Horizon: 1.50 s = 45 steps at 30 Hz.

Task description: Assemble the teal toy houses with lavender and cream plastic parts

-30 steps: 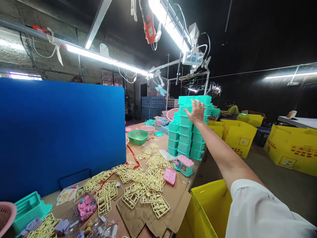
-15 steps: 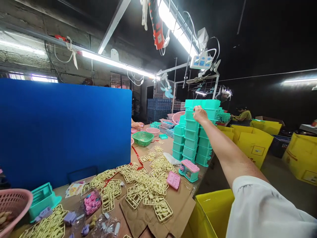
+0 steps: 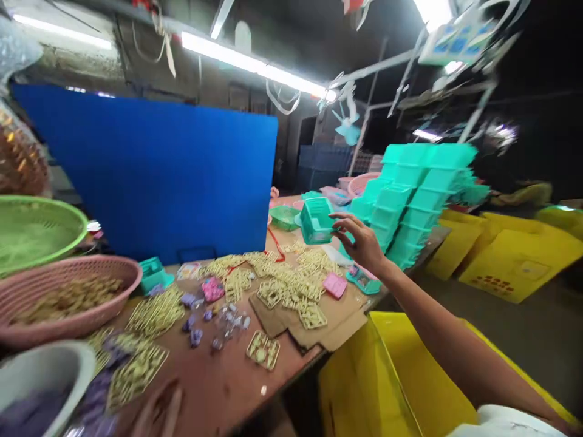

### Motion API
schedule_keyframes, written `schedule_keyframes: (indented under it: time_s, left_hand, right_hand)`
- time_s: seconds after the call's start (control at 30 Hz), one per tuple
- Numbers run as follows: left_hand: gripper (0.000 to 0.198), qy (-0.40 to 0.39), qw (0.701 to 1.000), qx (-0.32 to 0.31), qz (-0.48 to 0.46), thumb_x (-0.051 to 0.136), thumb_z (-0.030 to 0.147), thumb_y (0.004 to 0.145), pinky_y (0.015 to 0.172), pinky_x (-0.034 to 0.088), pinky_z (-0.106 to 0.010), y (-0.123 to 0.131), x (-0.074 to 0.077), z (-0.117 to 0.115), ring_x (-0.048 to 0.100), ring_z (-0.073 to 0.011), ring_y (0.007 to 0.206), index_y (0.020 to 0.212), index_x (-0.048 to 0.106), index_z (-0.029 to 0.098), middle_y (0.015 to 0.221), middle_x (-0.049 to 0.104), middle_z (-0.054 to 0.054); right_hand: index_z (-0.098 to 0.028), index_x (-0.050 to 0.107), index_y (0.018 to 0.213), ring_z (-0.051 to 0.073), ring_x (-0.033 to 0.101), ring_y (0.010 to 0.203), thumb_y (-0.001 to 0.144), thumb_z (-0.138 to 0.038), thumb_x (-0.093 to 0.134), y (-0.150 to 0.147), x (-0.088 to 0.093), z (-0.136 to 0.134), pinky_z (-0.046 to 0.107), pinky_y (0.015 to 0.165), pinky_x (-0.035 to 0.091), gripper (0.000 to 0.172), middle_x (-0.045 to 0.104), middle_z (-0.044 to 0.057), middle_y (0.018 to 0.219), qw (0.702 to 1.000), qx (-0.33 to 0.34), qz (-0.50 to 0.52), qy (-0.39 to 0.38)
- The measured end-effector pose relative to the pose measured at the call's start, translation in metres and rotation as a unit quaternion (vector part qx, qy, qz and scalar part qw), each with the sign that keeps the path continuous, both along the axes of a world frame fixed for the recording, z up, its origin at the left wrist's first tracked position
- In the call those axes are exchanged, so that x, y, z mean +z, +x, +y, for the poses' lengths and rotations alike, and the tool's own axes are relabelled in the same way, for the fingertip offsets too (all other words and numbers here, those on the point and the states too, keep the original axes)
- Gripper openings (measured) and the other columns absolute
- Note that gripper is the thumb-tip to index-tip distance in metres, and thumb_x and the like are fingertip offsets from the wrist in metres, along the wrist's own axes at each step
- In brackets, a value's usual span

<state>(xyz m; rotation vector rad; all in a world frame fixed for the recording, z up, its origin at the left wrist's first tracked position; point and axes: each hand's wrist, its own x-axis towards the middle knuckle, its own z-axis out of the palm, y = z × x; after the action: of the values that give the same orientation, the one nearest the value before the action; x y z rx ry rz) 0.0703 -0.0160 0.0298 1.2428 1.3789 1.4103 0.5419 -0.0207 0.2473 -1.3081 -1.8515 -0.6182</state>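
Observation:
My right hand [image 3: 359, 240] grips a turquoise plastic box [image 3: 316, 220] by its near edge, fingers and thumb pinched on it. The box is tilted with its hollow side toward me, in the air above the table. Behind it on the right stand tall leaning stacks of turquoise boxes [image 3: 419, 194]. Low at the front edge of the view is my left hand [image 3: 159, 409], smeared by motion, near cream plastic part frames [image 3: 136, 373]. A pink plastic piece [image 3: 334, 284] and a turquoise toy case [image 3: 364, 280] lie below the right hand.
A pink basket [image 3: 132, 273] of tan pieces, a green basket [image 3: 73, 227] and a white bowl [image 3: 84, 358] line the left. A blue panel [image 3: 182, 176] stands behind the heaped frames. Yellow bins [image 3: 387, 370] sit below the table's right edge.
My right hand has come away from the stacks, moving left and toward me with a turquoise box. My view has turned, and my left hand now shows at the bottom.

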Motion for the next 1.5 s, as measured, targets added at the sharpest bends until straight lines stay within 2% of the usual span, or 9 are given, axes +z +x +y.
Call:
schedule_keyframes:
  time_s: [0.17,0.37,0.53,0.67,0.9,1.03,1.2,1.33,1.5]
  left_hand:
    - [0.059,-0.029,0.991,-0.12,-0.05,0.081,0.061,0.079,0.11,0.06,-0.052,-0.01,0.003,-0.019,0.075,-0.0328,0.122,0.121,0.071,0.021,0.129,0.078,-0.013]
    - [0.103,0.05,0.954,-0.297,0.01,0.093,0.048,0.073,0.127,0.045,-0.047,-0.028,0.002,-0.001,0.047,-0.0326,0.156,0.161,0.043,0.029,0.169,0.048,-0.014]
    - [0.072,0.128,0.961,-0.183,0.165,0.085,0.034,0.082,0.122,0.05,-0.05,-0.042,-0.034,-0.01,0.062,-0.0325,0.141,0.147,0.056,0.021,0.147,0.065,-0.016]
    - [0.06,0.139,0.961,-0.11,0.214,0.082,0.03,0.083,0.111,0.057,-0.049,-0.039,-0.05,-0.019,0.069,-0.0322,0.127,0.138,0.061,0.02,0.132,0.07,-0.015]
    - [0.077,0.171,0.937,-0.068,0.298,0.074,0.055,0.092,0.115,0.053,-0.05,-0.054,-0.008,-0.045,0.062,-0.033,0.136,0.157,0.048,0.022,0.145,0.059,-0.017]
    - [0.069,0.185,0.927,-0.045,0.323,0.07,0.054,0.097,0.122,0.047,-0.052,-0.051,0.001,-0.047,0.052,-0.0349,0.148,0.156,0.051,0.024,0.157,0.05,-0.018]
    - [0.052,0.148,0.929,-0.009,0.34,0.076,0.054,0.093,0.115,0.052,-0.052,-0.04,-0.014,-0.039,0.061,-0.0339,0.133,0.135,0.069,0.025,0.146,0.06,-0.016]
    - [0.061,0.146,0.924,0.03,0.352,0.084,0.054,0.086,0.112,0.053,-0.055,-0.031,-0.028,-0.037,0.061,-0.036,0.131,0.137,0.068,0.026,0.142,0.061,-0.016]
    - [0.07,0.154,0.925,0.037,0.345,0.086,0.053,0.084,0.114,0.052,-0.057,-0.028,-0.041,-0.037,0.056,-0.0381,0.137,0.144,0.062,0.025,0.148,0.057,-0.018]
  right_hand:
    - [-0.024,0.064,0.107,0.022,0.073,0.116,0.108,-0.029,0.058,-0.124,-0.09,-0.017,0.034,0.086,0.062,0.008,0.074,0.014,0.127,0.952,0.23,0.113,-0.168]
    - [-0.022,0.072,0.103,0.021,0.074,0.108,0.11,-0.034,0.053,-0.204,-0.154,-0.01,0.036,0.089,0.061,0.023,0.067,0.016,0.14,0.875,0.387,0.104,-0.272]
    - [-0.023,0.071,0.128,0.024,0.069,0.121,0.112,-0.043,0.048,-0.235,-0.184,-0.01,0.041,0.1,0.06,0.035,0.067,0.017,0.135,0.853,0.396,0.132,-0.314]
    - [-0.023,0.052,0.158,0.035,0.057,0.14,0.094,-0.061,0.074,-0.25,-0.202,-0.018,0.054,0.116,0.051,0.078,0.058,0.021,0.149,0.846,0.366,0.112,-0.37]
    - [-0.023,0.064,0.147,0.026,0.071,0.113,0.105,-0.053,0.056,-0.267,-0.204,-0.001,0.04,0.097,0.061,0.052,0.074,0.012,0.128,0.732,0.355,0.293,-0.503]
    - [-0.014,0.077,0.119,0.024,0.071,0.099,0.107,-0.035,0.049,-0.282,-0.205,0.02,0.042,0.093,0.061,0.037,0.075,0.016,0.111,0.815,0.316,0.192,-0.445]
    - [-0.019,0.071,0.132,0.017,0.07,0.08,0.107,-0.031,0.054,-0.305,-0.178,0.053,0.034,0.076,0.061,0.033,0.069,0.017,0.127,0.885,0.317,0.16,-0.302]
    - [-0.016,0.074,0.125,0.02,0.072,0.086,0.105,-0.023,0.057,-0.361,-0.143,0.097,0.032,0.08,0.059,0.028,0.072,0.015,0.115,0.874,0.399,0.1,-0.257]
    - [-0.012,0.081,0.108,0.02,0.073,0.101,0.097,-0.002,0.055,-0.485,-0.137,0.142,0.029,0.09,0.056,0.029,0.078,0.014,0.115,0.794,0.486,-0.121,-0.344]
